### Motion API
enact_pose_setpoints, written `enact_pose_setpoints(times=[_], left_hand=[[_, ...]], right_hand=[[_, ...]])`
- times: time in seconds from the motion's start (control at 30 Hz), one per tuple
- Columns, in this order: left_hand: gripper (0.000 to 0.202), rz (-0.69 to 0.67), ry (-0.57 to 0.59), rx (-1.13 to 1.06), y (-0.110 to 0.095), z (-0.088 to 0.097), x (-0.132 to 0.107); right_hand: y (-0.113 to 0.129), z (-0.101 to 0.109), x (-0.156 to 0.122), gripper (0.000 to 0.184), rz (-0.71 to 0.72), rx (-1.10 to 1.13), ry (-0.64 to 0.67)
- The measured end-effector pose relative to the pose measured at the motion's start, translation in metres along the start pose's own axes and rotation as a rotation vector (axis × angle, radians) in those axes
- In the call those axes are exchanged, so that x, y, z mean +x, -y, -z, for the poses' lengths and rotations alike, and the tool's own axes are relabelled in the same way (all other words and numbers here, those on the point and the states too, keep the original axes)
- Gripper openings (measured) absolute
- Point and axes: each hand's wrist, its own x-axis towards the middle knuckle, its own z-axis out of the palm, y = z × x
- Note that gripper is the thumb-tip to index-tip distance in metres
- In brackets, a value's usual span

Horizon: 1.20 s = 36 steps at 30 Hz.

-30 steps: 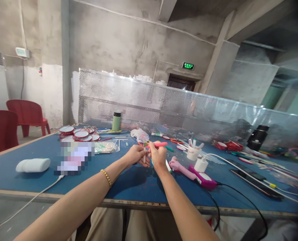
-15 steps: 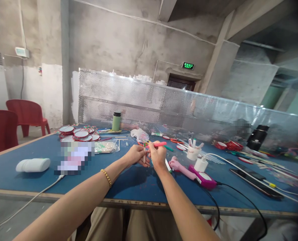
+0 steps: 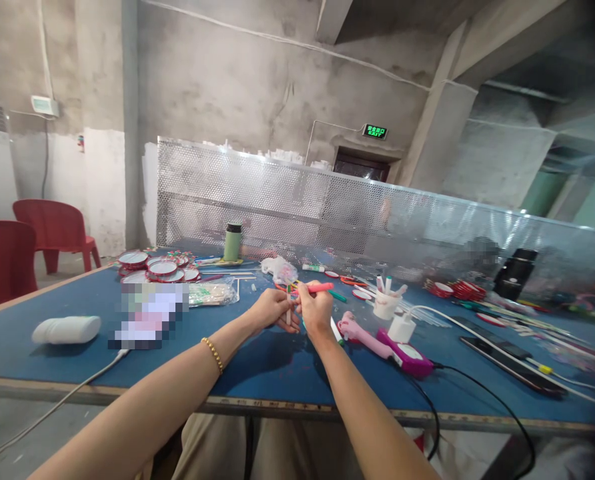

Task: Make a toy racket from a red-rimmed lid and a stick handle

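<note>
Over the middle of the blue table, my left hand [image 3: 270,308] pinches a small flat wooden stick [image 3: 288,312] that stands upright and has green near its top. My right hand [image 3: 317,310] grips a red marker [image 3: 322,287] like a pen. The marker's tip end is close to the stick's upper part; whether they touch, I cannot tell. Beside my right wrist lies a white marker with a green end [image 3: 336,330]. A plastic bag of wooden sticks [image 3: 212,293] is to the left of my hands.
Red-rimmed discs [image 3: 161,267] are piled at left. A white bottle [image 3: 67,330] lies near a blurred phone [image 3: 152,313]. On the right stand a cup of markers [image 3: 385,305], a pink-handled device with a purple base [image 3: 407,353] and cables. A perforated metal screen [image 3: 277,200] runs behind.
Almost nothing differs. Both hands keep the same place and grip, and the red marker's angle has shifted very slightly.
</note>
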Motion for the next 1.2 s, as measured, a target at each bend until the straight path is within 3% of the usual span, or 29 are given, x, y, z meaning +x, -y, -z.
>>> enact_pose_setpoints(times=[0.97, 1.2], left_hand=[[0.042, 0.004, -0.015, 0.003, 0.0018, -0.0010, 0.0031], [0.035, 0.016, -0.017, 0.010, 0.0005, -0.0009, 0.0028]], right_hand=[[0.0031, 0.0003, -0.0019, 0.028, -0.003, 0.027, 0.040], [0.0044, 0.0000, -0.0018, 0.027, -0.002, 0.031, 0.037]])
